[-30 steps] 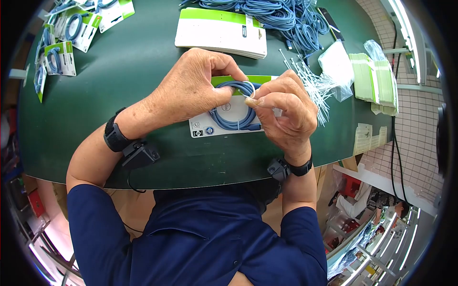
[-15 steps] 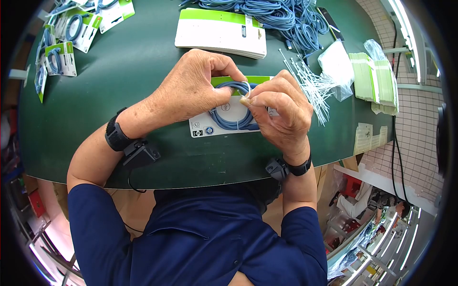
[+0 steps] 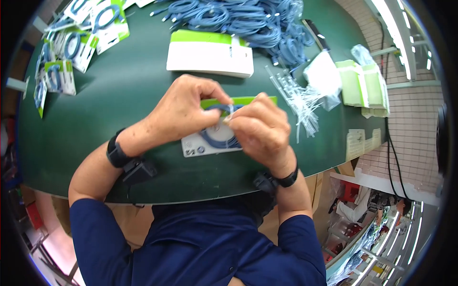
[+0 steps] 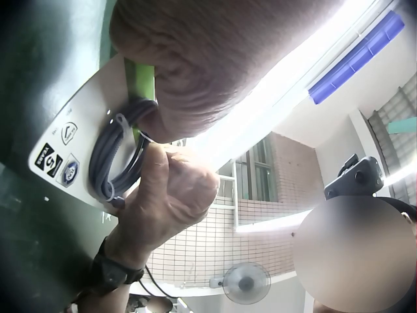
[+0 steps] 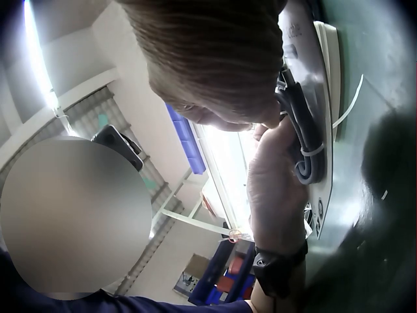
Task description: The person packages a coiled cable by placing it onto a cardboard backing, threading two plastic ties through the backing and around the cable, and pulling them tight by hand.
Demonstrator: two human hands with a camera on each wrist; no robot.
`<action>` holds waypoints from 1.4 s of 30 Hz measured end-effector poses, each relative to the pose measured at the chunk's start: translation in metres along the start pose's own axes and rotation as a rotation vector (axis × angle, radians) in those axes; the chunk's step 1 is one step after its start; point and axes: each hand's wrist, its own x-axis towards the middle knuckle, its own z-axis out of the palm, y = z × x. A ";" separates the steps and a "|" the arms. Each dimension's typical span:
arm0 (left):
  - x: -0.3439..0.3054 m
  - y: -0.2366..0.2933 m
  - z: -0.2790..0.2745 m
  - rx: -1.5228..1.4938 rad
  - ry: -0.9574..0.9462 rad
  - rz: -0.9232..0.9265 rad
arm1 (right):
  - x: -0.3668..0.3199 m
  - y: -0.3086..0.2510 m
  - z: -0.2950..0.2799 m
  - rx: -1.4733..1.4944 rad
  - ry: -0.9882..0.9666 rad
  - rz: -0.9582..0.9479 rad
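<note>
A coiled blue cable point(image 3: 217, 138) lies on a white and green card point(image 3: 192, 147) near the table's front. My left hand point(image 3: 179, 112) pinches the top of the coil between thumb and index finger. From the right, my right hand point(image 3: 262, 131) pinches a white tie around the coil's top; the fingertips of both hands nearly meet. In the left wrist view, another white tie point(image 4: 122, 124) circles the side of the coil point(image 4: 107, 153). The right wrist view shows the cable point(image 5: 303, 127) against the card, with a white strip point(image 5: 352, 104) sticking out behind.
Behind the hands is a stack of cards point(image 3: 210, 55), with a heap of blue cables point(image 3: 238, 21) beyond. Loose white ties point(image 3: 300, 102), a plastic bag point(image 3: 324, 78) and green card bundles point(image 3: 353, 86) lie right. Carded cables point(image 3: 71, 45) are piled at the left.
The head view has shifted, so the table and everything on it appear lower and further left. Both hands keep their pinch at the coil's top.
</note>
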 end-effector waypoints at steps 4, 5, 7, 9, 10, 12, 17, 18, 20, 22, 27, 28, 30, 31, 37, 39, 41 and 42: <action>0.000 0.003 -0.001 -0.031 -0.065 -0.116 | -0.002 -0.002 -0.001 -0.032 -0.059 -0.008; 0.000 0.003 -0.001 -0.036 -0.088 -0.140 | -0.002 -0.004 -0.002 -0.043 -0.078 -0.003; -0.001 0.002 0.000 -0.041 -0.114 -0.149 | -0.001 -0.006 -0.002 -0.069 -0.095 -0.003; -0.001 -0.002 0.004 -0.069 -0.081 -0.103 | 0.001 -0.010 -0.001 -0.094 -0.090 0.029; -0.002 -0.003 0.006 -0.083 -0.062 -0.081 | 0.001 -0.010 -0.002 -0.104 -0.087 0.044; -0.002 -0.001 0.005 -0.073 -0.066 -0.086 | 0.000 -0.007 0.000 -0.097 -0.057 0.040; -0.002 0.000 0.003 -0.067 -0.078 -0.120 | -0.004 -0.002 0.000 -0.032 -0.006 0.034; -0.002 -0.001 0.003 -0.074 -0.080 -0.123 | -0.004 -0.001 0.000 -0.013 -0.009 0.031; -0.002 -0.001 0.002 -0.117 -0.095 -0.141 | -0.004 -0.001 -0.001 -0.035 -0.029 0.007; -0.001 0.000 0.002 -0.206 -0.132 -0.194 | -0.003 -0.003 -0.002 -0.070 -0.068 -0.024; -0.002 -0.001 0.003 -0.108 -0.157 -0.178 | -0.002 -0.009 -0.005 -0.127 -0.186 0.012; -0.002 0.001 0.003 -0.089 -0.136 -0.171 | -0.001 -0.009 -0.005 -0.125 -0.156 0.024; -0.003 0.004 0.004 -0.050 -0.098 -0.161 | 0.000 -0.012 -0.005 -0.119 -0.093 0.053; -0.002 0.005 0.004 -0.047 -0.101 -0.163 | 0.003 -0.013 -0.008 -0.117 -0.089 0.056; 0.002 0.011 -0.010 -0.176 -0.032 -0.123 | -0.010 0.021 -0.035 -0.095 0.486 0.366; 0.001 0.017 -0.013 -0.219 -0.018 -0.143 | -0.015 0.024 -0.040 0.137 0.576 0.715; 0.001 0.023 -0.016 -0.280 -0.021 -0.101 | -0.013 0.027 -0.036 0.276 0.466 0.701; 0.000 0.025 -0.016 -0.314 -0.023 -0.074 | -0.012 0.027 -0.034 0.391 0.348 0.658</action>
